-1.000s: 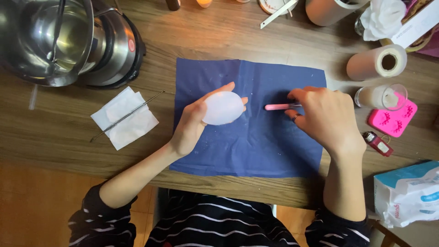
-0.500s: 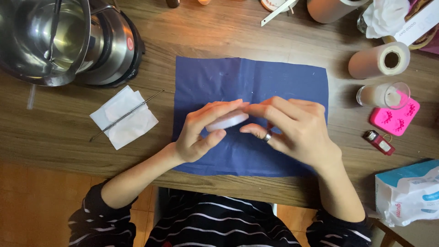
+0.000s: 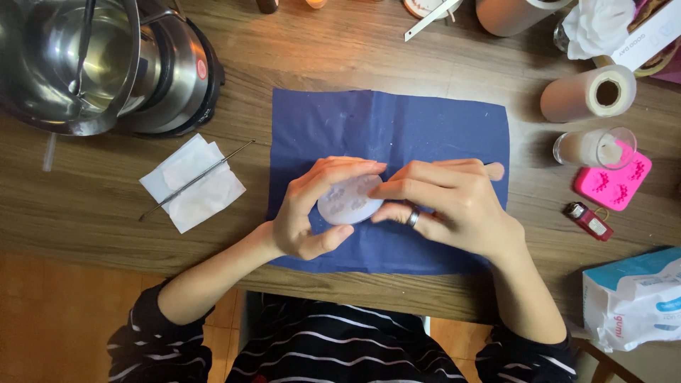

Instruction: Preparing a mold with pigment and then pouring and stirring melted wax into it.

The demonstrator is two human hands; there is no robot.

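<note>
My left hand [image 3: 308, 216] cups a pale, translucent oval mould [image 3: 346, 203] with small shaped hollows, just above a dark blue cloth [image 3: 390, 120] spread on the wooden table. The fingertips of my right hand [image 3: 450, 206], which wears a ring, press on the mould's right edge. The rounded end of a pink stick [image 3: 495, 170] pokes out from behind my right hand, and the rest of it is hidden. Both hands meet over the middle of the cloth.
A steel pot on a cooker [image 3: 92, 64] stands at the far left. A white tissue [image 3: 177, 191] with a thin metal pick [image 3: 213, 167] lies left of the cloth. On the right are a paper roll [image 3: 589, 92], a glass cup [image 3: 594, 147], a pink mould [image 3: 613, 183], a red lighter [image 3: 589, 220] and a blue-white packet [image 3: 635, 298].
My right hand came left from beside the mould and joined my left hand on it. The mould was turned so its hollowed face shows.
</note>
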